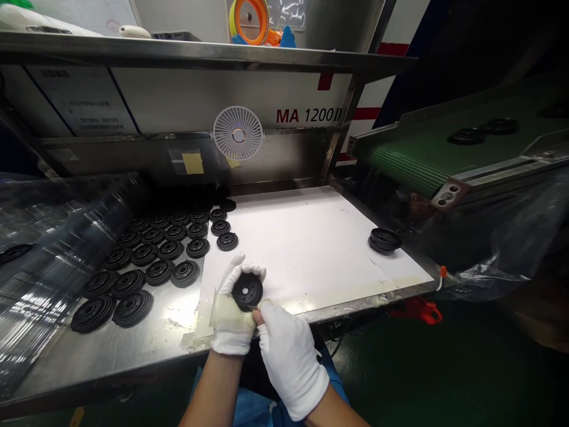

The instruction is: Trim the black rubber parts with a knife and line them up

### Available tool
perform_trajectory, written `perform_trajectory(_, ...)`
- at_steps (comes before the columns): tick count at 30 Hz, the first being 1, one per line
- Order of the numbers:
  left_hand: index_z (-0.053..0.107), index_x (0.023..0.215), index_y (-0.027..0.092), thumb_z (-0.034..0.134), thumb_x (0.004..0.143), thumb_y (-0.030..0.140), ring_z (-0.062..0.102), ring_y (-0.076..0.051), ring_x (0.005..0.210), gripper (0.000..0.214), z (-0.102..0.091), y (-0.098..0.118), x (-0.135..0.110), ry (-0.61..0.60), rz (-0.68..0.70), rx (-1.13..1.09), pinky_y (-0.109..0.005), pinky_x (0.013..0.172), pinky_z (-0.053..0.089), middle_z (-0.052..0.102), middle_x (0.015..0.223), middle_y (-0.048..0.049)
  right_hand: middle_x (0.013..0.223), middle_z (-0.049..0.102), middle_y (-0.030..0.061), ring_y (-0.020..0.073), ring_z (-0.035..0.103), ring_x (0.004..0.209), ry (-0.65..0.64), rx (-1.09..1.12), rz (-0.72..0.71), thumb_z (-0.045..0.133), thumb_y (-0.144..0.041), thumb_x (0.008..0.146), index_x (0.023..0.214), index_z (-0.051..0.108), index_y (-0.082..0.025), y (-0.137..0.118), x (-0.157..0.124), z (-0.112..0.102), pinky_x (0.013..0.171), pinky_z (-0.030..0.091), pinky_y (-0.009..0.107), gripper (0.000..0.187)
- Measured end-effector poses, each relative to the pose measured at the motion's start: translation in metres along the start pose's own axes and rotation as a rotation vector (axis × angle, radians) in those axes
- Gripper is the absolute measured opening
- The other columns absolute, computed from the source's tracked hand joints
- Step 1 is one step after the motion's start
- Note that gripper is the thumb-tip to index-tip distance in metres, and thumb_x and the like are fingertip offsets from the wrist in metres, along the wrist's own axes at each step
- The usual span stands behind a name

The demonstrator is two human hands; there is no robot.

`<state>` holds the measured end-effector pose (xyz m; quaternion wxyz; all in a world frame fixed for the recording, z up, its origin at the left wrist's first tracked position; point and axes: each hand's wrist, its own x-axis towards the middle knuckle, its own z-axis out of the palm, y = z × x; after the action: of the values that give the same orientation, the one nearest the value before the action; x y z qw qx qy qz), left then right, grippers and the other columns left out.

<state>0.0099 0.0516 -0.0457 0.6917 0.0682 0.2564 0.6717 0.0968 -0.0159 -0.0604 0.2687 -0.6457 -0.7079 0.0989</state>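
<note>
A round black grooved plastic wheel (pixel 253 287) with a centre hole rests in my left hand (pixel 233 323), its gloved fingers curled around the wheel's far edge. My right hand (pixel 291 353), also in a white glove, is closed in a pinch at the wheel's near edge. A thin item seems to stick out between that thumb and finger, too small to name; the bare thumb tip shows. Both hands are over the front edge of a white sheet (pixel 306 249). To the left, many similar black wheels (pixel 159 272) lie in rows on the metal table (pixel 173 332).
Two stacked black wheels (pixel 384 239) sit on the sheet's right side. A green conveyor belt (pixel 413 157) carries more wheels at right. Clear plastic trays (pixel 66 267) lean at left. A small white fan (pixel 238 133) hangs below the metal shelf (pixel 186 54), which holds tape rolls (pixel 265 21).
</note>
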Motion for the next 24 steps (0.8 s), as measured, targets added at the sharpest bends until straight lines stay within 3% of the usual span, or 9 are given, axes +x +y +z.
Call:
perform_trajectory(3, 0.061, 0.108, 0.013, 0.056, 0.075, 0.019, 0.061, -0.025, 0.088, 0.034, -0.004, 0.005, -0.004, -0.072, -0.161, 0.023, -0.046, 0.079, 0.051, 0.063, 0.089, -0.0105, 0.067, 0.059, -0.0018, 0.0144, 0.052, 0.060, 0.007, 0.005, -0.005, 0.040, -0.027, 0.094, 0.076, 0.051, -0.023, 0.005, 0.002, -0.003, 0.056, 0.022, 0.027, 0.022)
perform_trajectory(5, 0.061, 0.108, 0.012, 0.054, 0.075, 0.019, 0.061, -0.024, 0.084, 0.035, -0.006, 0.006, -0.004, -0.123, -0.215, -0.002, -0.046, 0.077, 0.052, 0.062, 0.084, -0.0095, 0.068, 0.060, -0.0012, 0.0149, 0.053, 0.060, 0.021, -0.013, 0.019, 0.040, -0.028, 0.094, 0.078, 0.052, -0.023, 0.009, 0.003, -0.004, 0.056, 0.022, 0.028, 0.021)
perform_trajectory(9, 0.064, 0.096, 0.015, 0.057, 0.075, 0.014, 0.057, -0.012, 0.067, 0.022, -0.003, -0.001, -0.001, -0.036, -0.088, -0.055, -0.035, 0.074, 0.052, 0.057, 0.069, -0.0008, 0.066, 0.059, -0.0015, 0.0146, 0.052, 0.058, 0.021, -0.016, 0.034, 0.039, -0.028, 0.094, 0.076, 0.051, -0.022, 0.007, 0.000, -0.003, 0.056, 0.021, 0.028, 0.022)
perform_trajectory(12, 0.063, 0.095, 0.017, 0.058, 0.076, 0.010, 0.057, -0.011, 0.069, 0.021, 0.000, -0.002, 0.000, 0.026, 0.014, -0.075, -0.034, 0.079, 0.051, 0.056, 0.068, 0.0011, 0.064, 0.058, -0.0024, 0.0142, 0.050, 0.057, 0.019, 0.015, 0.016, 0.040, -0.026, 0.093, 0.074, 0.049, -0.023, 0.002, -0.002, -0.001, 0.056, 0.021, 0.028, 0.022)
perform_trajectory(14, 0.062, 0.103, 0.016, 0.056, 0.077, 0.012, 0.060, -0.016, 0.080, 0.027, -0.001, 0.001, -0.002, -0.005, -0.013, -0.055, -0.038, 0.082, 0.050, 0.061, 0.078, -0.0031, 0.065, 0.057, -0.0026, 0.0142, 0.050, 0.058, 0.016, 0.024, 0.004, 0.039, -0.027, 0.094, 0.074, 0.049, -0.023, 0.001, -0.002, -0.002, 0.056, 0.021, 0.028, 0.022)
perform_trajectory(17, 0.059, 0.113, 0.012, 0.053, 0.078, 0.019, 0.060, -0.026, 0.090, 0.036, -0.007, 0.008, -0.007, -0.097, -0.179, 0.006, -0.045, 0.077, 0.052, 0.062, 0.093, -0.0126, 0.067, 0.058, -0.0025, 0.0143, 0.051, 0.059, 0.017, 0.028, -0.013, 0.040, -0.026, 0.093, 0.076, 0.050, -0.023, 0.005, 0.001, -0.004, 0.057, 0.022, 0.028, 0.020)
perform_trajectory(19, 0.059, 0.112, 0.011, 0.052, 0.077, 0.019, 0.060, -0.024, 0.083, 0.037, -0.010, 0.010, -0.008, -0.132, -0.220, 0.003, -0.044, 0.073, 0.052, 0.062, 0.086, -0.0107, 0.067, 0.058, -0.0020, 0.0146, 0.052, 0.059, 0.037, 0.009, -0.005, 0.042, -0.025, 0.092, 0.077, 0.051, -0.023, 0.009, 0.002, -0.005, 0.057, 0.022, 0.028, 0.018)
perform_trajectory(24, 0.063, 0.098, 0.015, 0.056, 0.077, 0.015, 0.056, -0.014, 0.068, 0.022, -0.007, 0.003, -0.003, -0.044, -0.086, -0.025, -0.032, 0.069, 0.051, 0.055, 0.070, -0.0012, 0.065, 0.058, -0.0020, 0.0148, 0.052, 0.058, 0.036, -0.003, 0.002, 0.041, -0.028, 0.093, 0.075, 0.051, -0.023, 0.007, -0.004, -0.001, 0.056, 0.022, 0.028, 0.021)
